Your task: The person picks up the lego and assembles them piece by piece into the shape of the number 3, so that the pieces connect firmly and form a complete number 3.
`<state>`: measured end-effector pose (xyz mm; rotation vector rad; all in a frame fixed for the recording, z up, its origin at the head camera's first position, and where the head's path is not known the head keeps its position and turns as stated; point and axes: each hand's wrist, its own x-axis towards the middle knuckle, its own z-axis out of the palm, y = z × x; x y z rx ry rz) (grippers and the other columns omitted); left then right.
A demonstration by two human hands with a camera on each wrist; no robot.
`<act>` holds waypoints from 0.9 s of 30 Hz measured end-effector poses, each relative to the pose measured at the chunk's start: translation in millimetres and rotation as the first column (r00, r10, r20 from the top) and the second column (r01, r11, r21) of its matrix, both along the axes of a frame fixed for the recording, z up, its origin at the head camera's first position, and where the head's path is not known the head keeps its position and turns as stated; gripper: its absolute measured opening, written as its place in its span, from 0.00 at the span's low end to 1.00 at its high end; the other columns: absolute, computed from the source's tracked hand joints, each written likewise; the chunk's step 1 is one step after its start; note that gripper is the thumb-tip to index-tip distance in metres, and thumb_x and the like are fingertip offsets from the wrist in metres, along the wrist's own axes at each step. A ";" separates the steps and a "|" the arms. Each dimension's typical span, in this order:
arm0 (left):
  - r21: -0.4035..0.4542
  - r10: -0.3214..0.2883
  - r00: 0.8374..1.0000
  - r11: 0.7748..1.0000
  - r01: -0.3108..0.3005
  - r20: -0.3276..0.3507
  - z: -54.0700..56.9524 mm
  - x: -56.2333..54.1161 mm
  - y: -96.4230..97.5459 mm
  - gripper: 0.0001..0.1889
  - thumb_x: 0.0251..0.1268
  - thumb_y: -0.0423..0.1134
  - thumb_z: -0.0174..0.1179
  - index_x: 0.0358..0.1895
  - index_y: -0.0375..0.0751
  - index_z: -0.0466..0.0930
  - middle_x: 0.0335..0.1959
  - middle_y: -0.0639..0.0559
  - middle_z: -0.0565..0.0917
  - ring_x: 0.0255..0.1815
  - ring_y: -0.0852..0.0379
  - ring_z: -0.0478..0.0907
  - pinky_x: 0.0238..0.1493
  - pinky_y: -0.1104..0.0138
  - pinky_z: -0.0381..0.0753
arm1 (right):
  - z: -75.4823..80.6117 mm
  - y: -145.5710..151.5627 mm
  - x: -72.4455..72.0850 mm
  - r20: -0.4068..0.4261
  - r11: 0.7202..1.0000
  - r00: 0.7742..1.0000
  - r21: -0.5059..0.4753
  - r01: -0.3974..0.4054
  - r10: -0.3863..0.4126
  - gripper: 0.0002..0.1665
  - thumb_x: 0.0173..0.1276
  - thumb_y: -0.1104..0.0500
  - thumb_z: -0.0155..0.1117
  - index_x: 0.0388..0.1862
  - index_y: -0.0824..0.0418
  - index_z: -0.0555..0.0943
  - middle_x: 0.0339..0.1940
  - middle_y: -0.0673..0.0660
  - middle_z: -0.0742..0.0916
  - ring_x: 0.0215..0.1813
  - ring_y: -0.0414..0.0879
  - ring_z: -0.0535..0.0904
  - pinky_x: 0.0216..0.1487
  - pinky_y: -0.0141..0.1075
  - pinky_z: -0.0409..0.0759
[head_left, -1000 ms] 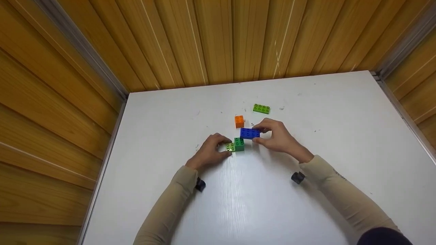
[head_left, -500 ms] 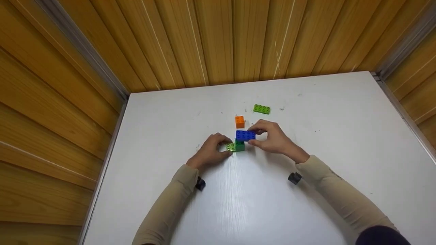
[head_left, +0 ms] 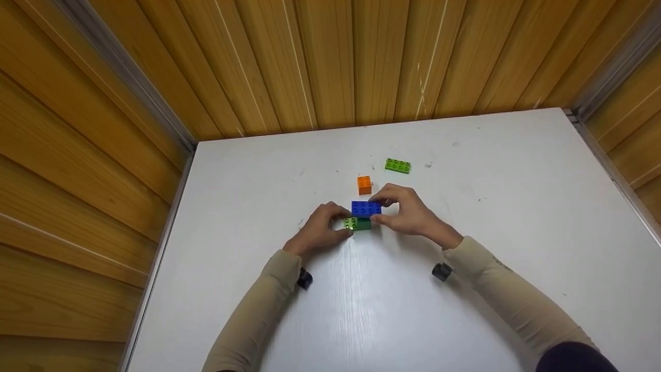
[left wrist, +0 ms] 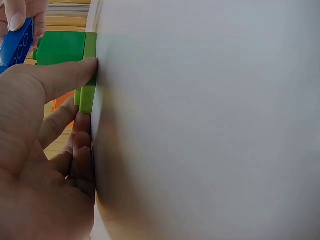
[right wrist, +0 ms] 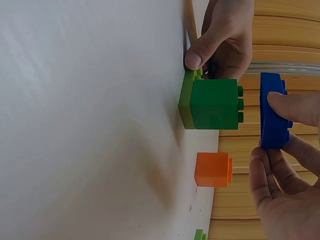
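Right wrist view: right hand [right wrist: 295, 200] pinches rectangular blue plastic brick [right wrist: 272, 117], likely light, stiff, best held by its sides; left hand [right wrist: 230, 35] pinches flat lime-green plastic brick [right wrist: 186, 100].

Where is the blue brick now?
On the right of the right-wrist view: the right hand holds the blue brick above the dark green block, not touching it.

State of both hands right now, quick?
Left hand: pinching the light green brick beneath the dark green brick.
Right hand: pinching the blue brick, just above the dark green brick, not touching it.
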<state>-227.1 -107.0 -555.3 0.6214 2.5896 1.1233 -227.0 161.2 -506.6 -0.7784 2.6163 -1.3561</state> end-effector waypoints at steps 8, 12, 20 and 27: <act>-0.002 0.012 1.000 1.000 -0.012 0.004 -4.8 -0.4 1.6 0.21 0.66 0.43 0.75 0.60 0.44 0.87 0.49 0.52 0.83 0.51 0.54 0.73 0.57 0.59 0.75 | -2.8 -4.5 1.2 -0.019 0.999 0.999 -0.023 -0.027 0.027 0.20 0.64 0.62 0.81 0.55 0.60 0.90 0.48 0.57 0.89 0.49 0.54 0.84 0.56 0.54 0.84; -0.016 -0.003 0.999 1.000 0.002 -0.033 -5.7 -0.8 1.6 0.18 0.66 0.42 0.76 0.57 0.43 0.87 0.46 0.52 0.82 0.48 0.54 0.72 0.52 0.60 0.73 | -5.2 -7.4 0.4 -0.035 0.998 0.998 -0.028 -0.047 0.046 0.19 0.63 0.62 0.81 0.54 0.61 0.90 0.48 0.58 0.89 0.49 0.58 0.84 0.56 0.54 0.84; -0.012 -0.006 0.999 1.000 0.005 -0.033 -4.6 -2.5 -0.7 0.18 0.65 0.42 0.76 0.57 0.44 0.88 0.44 0.51 0.81 0.46 0.54 0.71 0.51 0.61 0.72 | -7.9 -16.2 -2.4 -0.033 0.998 0.998 -0.009 -0.061 0.060 0.18 0.64 0.63 0.80 0.53 0.62 0.90 0.46 0.57 0.88 0.48 0.55 0.83 0.56 0.54 0.84; -0.015 -0.011 1.000 1.000 0.010 -0.029 -4.0 -3.8 -0.7 0.20 0.66 0.42 0.75 0.60 0.46 0.88 0.45 0.53 0.81 0.47 0.54 0.71 0.53 0.61 0.72 | -10.0 -17.5 -3.5 -0.026 0.997 0.997 -0.015 -0.070 0.070 0.18 0.63 0.64 0.80 0.52 0.62 0.90 0.46 0.59 0.88 0.49 0.63 0.84 0.56 0.59 0.83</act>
